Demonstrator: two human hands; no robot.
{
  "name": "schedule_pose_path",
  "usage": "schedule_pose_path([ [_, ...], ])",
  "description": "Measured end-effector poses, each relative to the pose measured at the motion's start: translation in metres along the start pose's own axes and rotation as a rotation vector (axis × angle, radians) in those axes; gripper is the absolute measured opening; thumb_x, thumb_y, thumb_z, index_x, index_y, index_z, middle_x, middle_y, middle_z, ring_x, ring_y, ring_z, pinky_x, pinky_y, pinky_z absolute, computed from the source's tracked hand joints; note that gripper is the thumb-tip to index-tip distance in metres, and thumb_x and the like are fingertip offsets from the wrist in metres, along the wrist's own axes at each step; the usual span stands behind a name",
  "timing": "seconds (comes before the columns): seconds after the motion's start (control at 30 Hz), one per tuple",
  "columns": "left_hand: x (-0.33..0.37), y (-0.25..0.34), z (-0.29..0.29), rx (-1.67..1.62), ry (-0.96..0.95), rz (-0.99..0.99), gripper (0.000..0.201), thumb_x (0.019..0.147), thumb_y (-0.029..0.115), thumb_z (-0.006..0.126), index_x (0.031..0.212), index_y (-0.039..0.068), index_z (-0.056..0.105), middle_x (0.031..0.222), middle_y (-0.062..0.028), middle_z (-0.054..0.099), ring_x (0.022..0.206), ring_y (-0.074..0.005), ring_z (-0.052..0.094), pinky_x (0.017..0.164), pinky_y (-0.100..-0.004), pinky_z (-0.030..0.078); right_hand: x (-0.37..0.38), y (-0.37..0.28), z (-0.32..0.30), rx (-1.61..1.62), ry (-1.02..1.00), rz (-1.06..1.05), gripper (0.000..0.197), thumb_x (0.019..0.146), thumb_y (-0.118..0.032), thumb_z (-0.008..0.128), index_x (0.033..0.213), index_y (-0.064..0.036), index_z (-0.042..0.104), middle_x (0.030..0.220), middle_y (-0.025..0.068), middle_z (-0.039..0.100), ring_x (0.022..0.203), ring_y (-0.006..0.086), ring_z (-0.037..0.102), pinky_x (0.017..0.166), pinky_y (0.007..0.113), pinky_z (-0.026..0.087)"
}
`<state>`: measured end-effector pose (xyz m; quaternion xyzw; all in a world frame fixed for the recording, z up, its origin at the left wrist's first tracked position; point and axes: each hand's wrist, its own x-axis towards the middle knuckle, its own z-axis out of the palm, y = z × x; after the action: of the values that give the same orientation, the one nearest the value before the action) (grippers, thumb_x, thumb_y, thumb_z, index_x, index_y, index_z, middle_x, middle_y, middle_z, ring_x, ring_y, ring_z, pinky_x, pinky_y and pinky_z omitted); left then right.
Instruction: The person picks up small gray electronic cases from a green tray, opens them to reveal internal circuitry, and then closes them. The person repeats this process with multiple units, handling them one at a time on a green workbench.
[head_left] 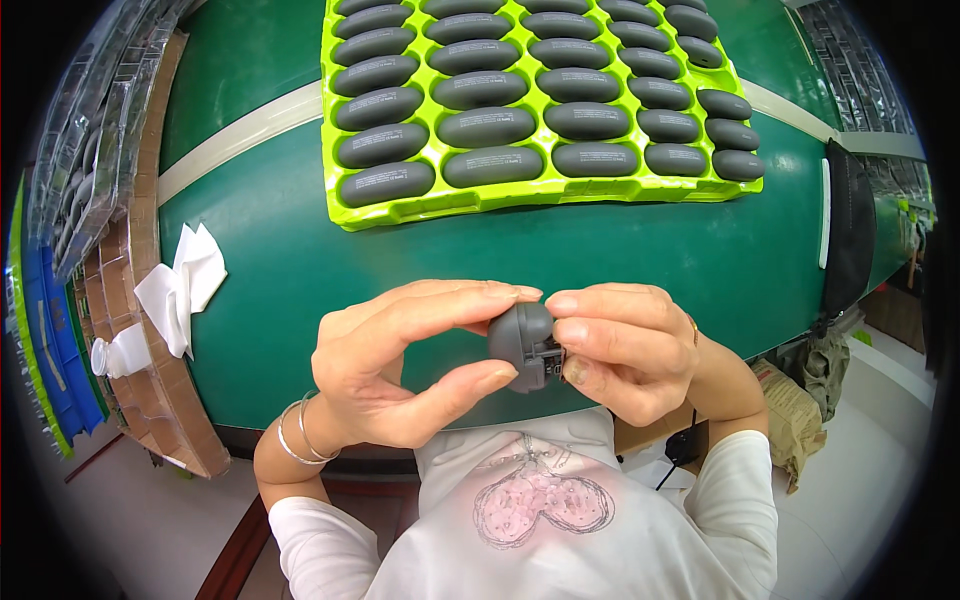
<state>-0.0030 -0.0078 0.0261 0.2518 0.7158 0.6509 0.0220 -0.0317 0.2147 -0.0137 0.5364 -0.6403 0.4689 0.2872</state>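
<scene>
Between my two hands, above the near edge of the table, is a small dark grey earbud charging case (518,345). My left hand (415,360) grips its rounded side, thumb below and fingers over the top. The fingertips of my right hand (630,350) are pinched together at the case's right side, where some inner detail shows. Whether they hold a separate small part there is hidden by the fingers. Beyond my hands lies a bright green tray (480,203) with rows of similar dark grey rounded cases (492,165).
White folded cloths or papers (185,285) lie on the green table (270,350) at the left, by a cardboard divider box (195,420) with a small white bottle (122,352). Clear plastic trays (110,150) are stacked at far left. A black item (848,225) lies along the right side.
</scene>
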Motion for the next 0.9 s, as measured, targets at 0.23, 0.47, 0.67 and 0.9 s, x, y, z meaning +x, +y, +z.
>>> schedule_pose_path([
  [0.23, 0.001, -0.003, -0.002, 0.072, -0.024, 0.094, 0.039, 0.078, 0.004, 0.073, 0.111, -0.01, 0.057, 0.101, -0.0279, 0.065, 0.097, -0.0354, 0.066, 0.084, -0.0399, 0.055, -0.003, 0.003, 0.002, 0.001, 0.004, -0.01, 0.021, 0.07, 0.009, 0.066, 0.084, 0.0017, 0.052, 0.107, 0.0212, 0.059, 0.096, 0.0336, 0.063, 0.067, 0.037, 0.059],
  [0.47, 0.003, -0.002, 0.001, 0.001, 0.055, -0.137, 0.033, 0.081, 0.001, 0.069, 0.112, -0.005, 0.061, 0.097, -0.0164, 0.068, 0.089, -0.0226, 0.068, 0.08, -0.032, 0.055, -0.002, 0.002, 0.0, 0.051, -0.005, 0.091, 0.023, 0.072, 0.004, 0.071, 0.091, 0.0008, 0.059, 0.106, 0.0215, 0.061, 0.087, 0.0313, 0.065, 0.065, 0.035, 0.057],
  [0.67, -0.003, -0.01, 0.013, -0.24, 0.084, -0.345, 0.026, 0.089, 0.006, 0.061, 0.113, -0.005, 0.06, 0.099, -0.0133, 0.068, 0.091, -0.0187, 0.067, 0.085, -0.0326, 0.053, -0.004, 0.002, -0.005, 0.043, -0.065, 0.136, 0.031, 0.07, -0.006, 0.078, 0.095, 0.0011, 0.062, 0.102, 0.0205, 0.062, 0.078, 0.0289, 0.066, 0.062, 0.034, 0.057],
  [0.9, -0.006, -0.012, 0.016, -0.226, 0.076, -0.382, 0.024, 0.091, 0.008, 0.059, 0.112, -0.004, 0.061, 0.097, -0.0117, 0.068, 0.089, -0.0169, 0.067, 0.083, -0.0306, 0.052, -0.004, 0.0, -0.003, 0.042, -0.051, 0.167, 0.035, 0.066, -0.011, 0.081, 0.093, 0.0011, 0.062, 0.098, 0.0186, 0.062, 0.075, 0.0275, 0.065, 0.061, 0.033, 0.057],
])
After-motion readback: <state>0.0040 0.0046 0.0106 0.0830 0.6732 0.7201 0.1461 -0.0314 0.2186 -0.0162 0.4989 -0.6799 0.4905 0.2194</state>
